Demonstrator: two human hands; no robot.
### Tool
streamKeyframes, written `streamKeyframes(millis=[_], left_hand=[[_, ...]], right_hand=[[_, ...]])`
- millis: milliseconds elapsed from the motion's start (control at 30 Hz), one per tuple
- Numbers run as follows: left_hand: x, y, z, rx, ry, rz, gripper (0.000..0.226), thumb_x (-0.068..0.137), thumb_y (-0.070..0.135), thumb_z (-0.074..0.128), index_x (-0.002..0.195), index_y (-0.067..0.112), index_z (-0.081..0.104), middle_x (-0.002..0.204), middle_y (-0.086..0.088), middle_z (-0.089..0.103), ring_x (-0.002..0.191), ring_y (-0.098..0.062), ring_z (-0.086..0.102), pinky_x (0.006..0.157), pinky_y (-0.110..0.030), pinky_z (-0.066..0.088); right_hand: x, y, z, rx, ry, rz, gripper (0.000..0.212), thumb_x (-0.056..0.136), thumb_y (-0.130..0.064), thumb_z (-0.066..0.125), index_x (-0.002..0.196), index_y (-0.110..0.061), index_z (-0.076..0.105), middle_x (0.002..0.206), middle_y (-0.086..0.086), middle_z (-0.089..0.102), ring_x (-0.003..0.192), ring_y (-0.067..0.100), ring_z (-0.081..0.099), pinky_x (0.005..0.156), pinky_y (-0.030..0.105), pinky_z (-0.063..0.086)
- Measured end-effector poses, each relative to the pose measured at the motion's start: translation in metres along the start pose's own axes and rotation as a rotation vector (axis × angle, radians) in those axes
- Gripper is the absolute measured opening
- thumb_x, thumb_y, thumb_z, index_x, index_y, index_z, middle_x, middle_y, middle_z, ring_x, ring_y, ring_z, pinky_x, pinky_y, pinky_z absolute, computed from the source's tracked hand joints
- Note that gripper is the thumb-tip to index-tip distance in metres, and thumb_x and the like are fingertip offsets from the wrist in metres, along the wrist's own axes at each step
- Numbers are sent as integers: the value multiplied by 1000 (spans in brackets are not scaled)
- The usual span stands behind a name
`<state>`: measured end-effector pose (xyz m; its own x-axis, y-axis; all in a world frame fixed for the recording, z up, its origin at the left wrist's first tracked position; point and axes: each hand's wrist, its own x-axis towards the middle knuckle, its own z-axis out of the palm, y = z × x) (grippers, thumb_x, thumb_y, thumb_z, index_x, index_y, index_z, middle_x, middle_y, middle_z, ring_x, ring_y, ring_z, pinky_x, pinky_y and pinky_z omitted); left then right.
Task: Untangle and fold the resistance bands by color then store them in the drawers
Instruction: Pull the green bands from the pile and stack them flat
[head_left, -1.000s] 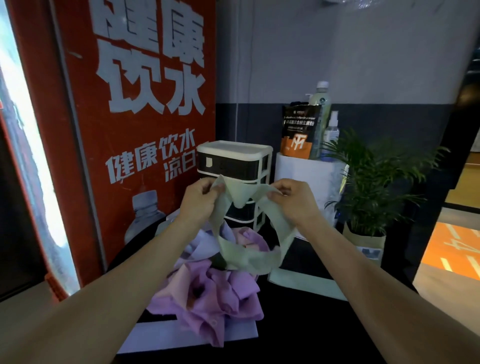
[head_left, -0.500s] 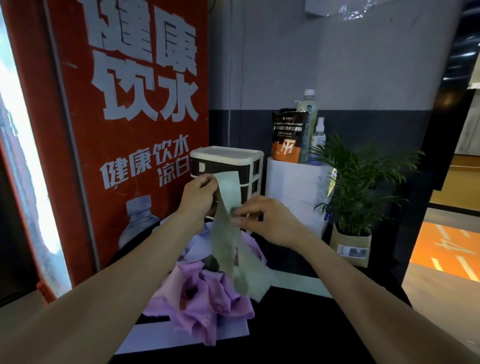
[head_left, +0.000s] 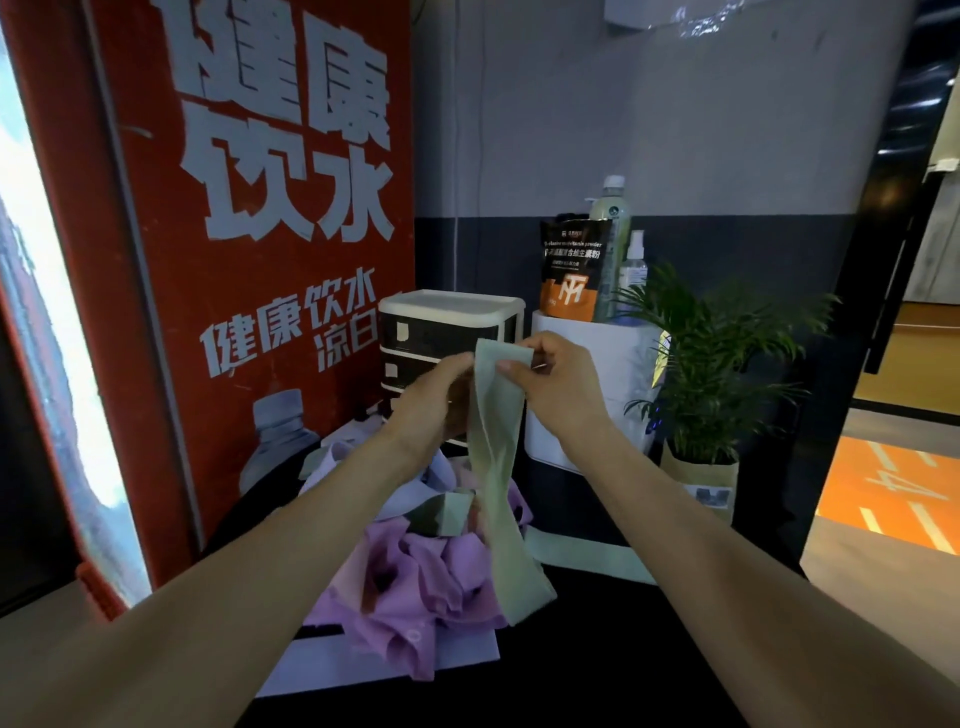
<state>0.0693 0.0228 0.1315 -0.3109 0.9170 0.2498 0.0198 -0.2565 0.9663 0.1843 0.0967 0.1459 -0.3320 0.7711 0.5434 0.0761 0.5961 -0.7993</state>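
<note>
Green resistance band (head_left: 493, 441) hangs pinched at its top edge between my left hand (head_left: 434, 400) and right hand (head_left: 553, 382), above the purple tangle (head_left: 415, 587); matching both edges squarely should give a neat fold.

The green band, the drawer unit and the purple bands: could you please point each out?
green band (head_left: 493, 452): head view, hanging middle strip.
drawer unit (head_left: 449, 304): head view, white top.
purple bands (head_left: 415, 587): head view, heap's middle.

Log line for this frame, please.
step: untangle/fold | left hand: pinches green band top | right hand: pinches same top | band: hangs over purple pile | drawers: closed
</note>
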Motion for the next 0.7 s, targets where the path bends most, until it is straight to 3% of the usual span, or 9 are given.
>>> streamKeyframes(millis=[67,133,200,300,367,433,567,667,700], left_hand=[[-2,-9,4,233,-43,39,23,90,30,58,110,19,56,100,1,67,93,-19,64,76,-26,54],[-1,-21,4,596,-50,73,44,78,20,73,115,19,50,102,5,62,93,-14,61,76,-24,52],[3,-37,1,811,-14,107,50,73,11,74,117,12,52,107,-2,62,98,-20,60,78,-28,48],[3,-58,-14,926,23,122,31,72,10,72,101,9,61,98,-7,62,89,-23,59,70,-25,41],[7,-71,-31,1006,64,109,16,71,17,74,80,20,61,91,-8,60,85,-25,60,70,-29,45],[12,-83,-47,1078,134,107,18,72,20,71,75,30,56,92,-7,60,86,-24,60,75,-36,50],[14,-87,-57,919,376,-61,16,85,23,61,93,11,54,94,-12,58,85,-24,56,75,-38,46],[12,-83,-61,417,418,-276,10,91,20,56,87,11,57,99,-18,65,92,-32,63,80,-42,55],[10,-80,-59,207,390,-327,8,92,15,54,86,11,57,100,-17,65,91,-31,63,73,-37,58]], right_hand=[[2,3,-1,71,47,58,14,83,-14,68,77,-15,55,78,9,57,76,28,55,75,44,51],[3,6,-4,101,93,99,20,84,-14,66,72,-19,51,75,7,53,76,29,54,79,49,51],[4,9,-9,107,143,120,16,86,-15,64,76,-18,52,72,1,50,76,23,51,81,47,50],[7,15,-23,163,231,155,10,88,-13,60,82,-12,51,72,-1,48,76,21,49,79,42,50],[8,21,-31,207,263,190,17,90,-11,57,77,-15,47,73,1,47,74,21,47,73,37,47],[7,28,-34,211,255,210,21,91,-10,55,74,-16,44,74,3,47,71,19,47,70,34,45],[5,41,-39,222,305,239,25,90,-8,53,71,-15,40,73,3,45,66,16,46,62,30,45],[6,54,-46,196,344,275,22,87,-9,56,70,-14,42,72,6,47,68,22,48,69,39,47],[5,59,-47,175,349,289,22,86,-9,57,70,-14,44,73,8,48,70,23,49,74,42,49]])
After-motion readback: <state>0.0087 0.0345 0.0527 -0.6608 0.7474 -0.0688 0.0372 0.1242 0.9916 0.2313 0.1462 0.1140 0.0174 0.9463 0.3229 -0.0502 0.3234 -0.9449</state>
